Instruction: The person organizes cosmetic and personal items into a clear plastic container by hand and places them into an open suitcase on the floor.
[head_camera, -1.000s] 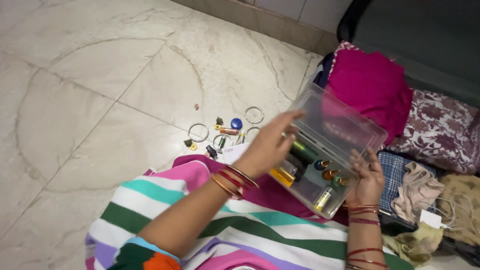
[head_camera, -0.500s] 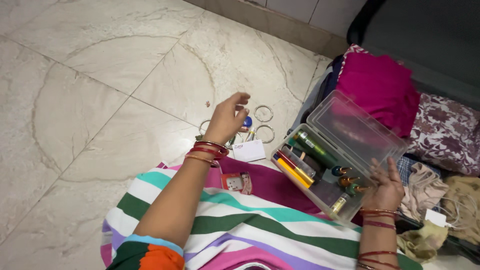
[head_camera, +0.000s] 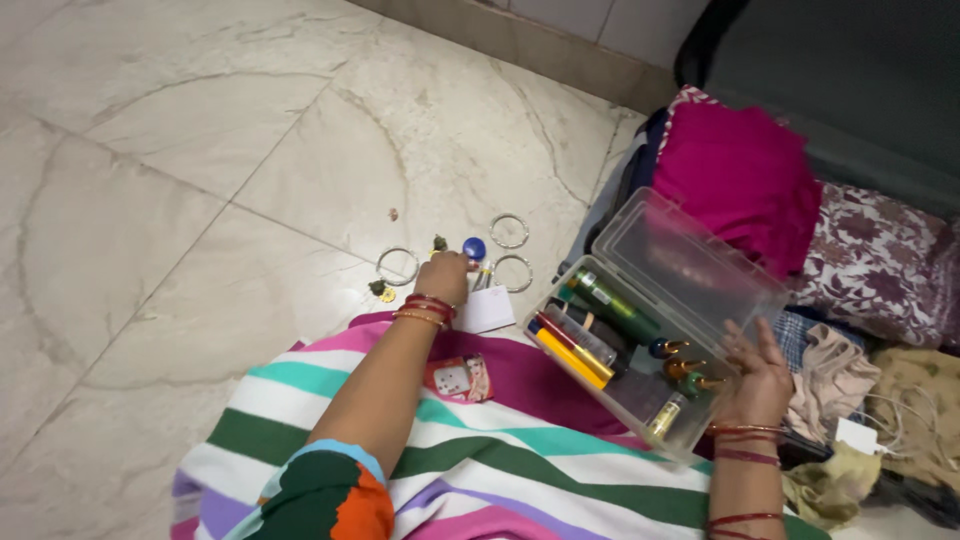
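My left hand (head_camera: 446, 273) reaches down to the marble floor, its fingers bent over a cluster of small trinkets beside a blue round cap (head_camera: 474, 247). Whether it grips anything is hidden. Three metal bangles (head_camera: 509, 230) lie around that cluster. My right hand (head_camera: 752, 378) holds the near right corner of an open clear plastic box (head_camera: 690, 262). It contains a yellow tube (head_camera: 570, 357), a green tube (head_camera: 610, 300) and small gold-capped bottles (head_camera: 680, 366). Red bangles ring both wrists.
A white card (head_camera: 487, 311) lies by my knee, and a small red picture card (head_camera: 458, 379) rests on my striped lap cloth (head_camera: 520, 450). To the right are magenta cloth (head_camera: 740, 175), floral cloth (head_camera: 880, 260), other folded clothes and a dark case lid (head_camera: 840, 70).
My left hand left the box, swung left over the floor and dropped onto the small trinkets. The box now rests lower and flatter in my right hand.
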